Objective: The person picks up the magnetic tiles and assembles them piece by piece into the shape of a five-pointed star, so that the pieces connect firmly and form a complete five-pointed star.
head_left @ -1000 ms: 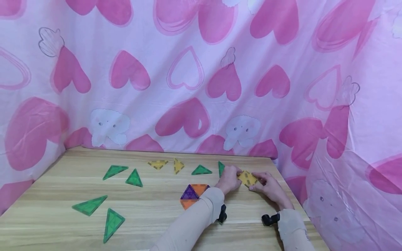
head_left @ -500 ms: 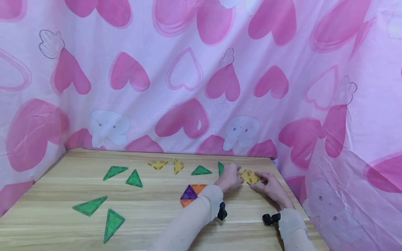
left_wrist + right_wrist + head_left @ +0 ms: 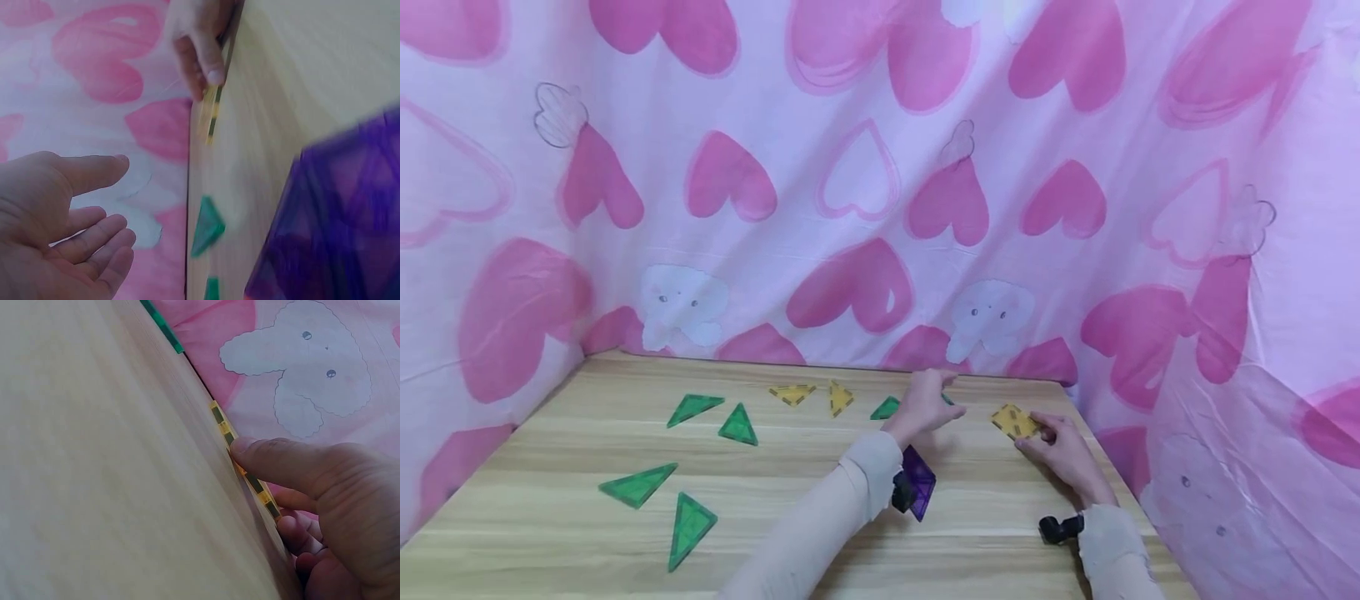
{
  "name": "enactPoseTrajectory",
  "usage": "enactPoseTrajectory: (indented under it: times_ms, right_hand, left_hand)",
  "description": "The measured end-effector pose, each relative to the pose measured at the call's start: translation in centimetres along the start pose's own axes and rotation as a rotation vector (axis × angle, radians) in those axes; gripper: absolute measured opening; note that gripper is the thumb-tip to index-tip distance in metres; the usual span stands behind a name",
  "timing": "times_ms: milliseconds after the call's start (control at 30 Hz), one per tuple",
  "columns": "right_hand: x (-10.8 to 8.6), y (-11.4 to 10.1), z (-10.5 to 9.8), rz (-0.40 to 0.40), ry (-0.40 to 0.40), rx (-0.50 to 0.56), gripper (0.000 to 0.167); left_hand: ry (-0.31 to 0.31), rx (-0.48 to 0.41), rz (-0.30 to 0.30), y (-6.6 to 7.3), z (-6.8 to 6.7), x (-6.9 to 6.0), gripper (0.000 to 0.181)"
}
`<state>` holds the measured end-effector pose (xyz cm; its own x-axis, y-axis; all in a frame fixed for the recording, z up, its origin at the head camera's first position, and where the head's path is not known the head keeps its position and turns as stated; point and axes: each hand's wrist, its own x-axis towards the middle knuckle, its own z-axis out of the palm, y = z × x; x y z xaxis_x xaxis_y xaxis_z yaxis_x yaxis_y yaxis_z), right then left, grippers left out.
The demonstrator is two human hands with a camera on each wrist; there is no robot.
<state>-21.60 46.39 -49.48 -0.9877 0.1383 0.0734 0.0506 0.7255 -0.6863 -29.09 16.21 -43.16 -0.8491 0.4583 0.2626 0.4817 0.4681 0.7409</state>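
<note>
In the head view my right hand (image 3: 1063, 450) holds two joined yellow magnetic tiles (image 3: 1012, 420) at the table's far right. The thumb and fingers pinch their edge in the right wrist view. My left hand (image 3: 922, 406) is in the air left of the yellow tiles, apart from them. Its fingers are relaxed and hold nothing. A green triangular tile (image 3: 886, 407) lies just left of that hand, and another green tile (image 3: 948, 398) is mostly hidden behind it. Under the left wrist, purple tiles (image 3: 922, 483) show; my forearm covers the rest of that group.
Two yellow triangle tiles (image 3: 841, 398) lie at the back of the wooden table (image 3: 760, 533). Several green triangle tiles (image 3: 691, 531) are spread over its left half. A pink heart-patterned cloth (image 3: 865, 192) hangs behind and at the sides.
My left hand has drawn away leftward from the yellow tiles' left edge, its forearm now covering the orange tiles. The right hand keeps its hold. The head view has shifted slightly.
</note>
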Motion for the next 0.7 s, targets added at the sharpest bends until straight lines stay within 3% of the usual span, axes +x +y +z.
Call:
enactPoseTrajectory:
  times_ms: [200, 500, 700]
  right_hand:
    - [-0.1, 0.3, -0.3, -0.001, 0.004, -0.008, 0.088]
    - [0.0, 0.6, -0.4, 0.014, -0.008, -0.007, 0.091]
    - [0.1, 0.3, -0.1, 0.005, -0.007, -0.013, 0.089]
  left_hand:
    - [0.022, -0.080, -0.053, -1.5, -2.8, -1.5, 0.065]
    - [0.054, -0.161, -0.107, -4.4, -5.6, -3.4, 0.071]
    - [0.060, -0.140, -0.115, -6.0, -7.1, -4.6, 0.069]
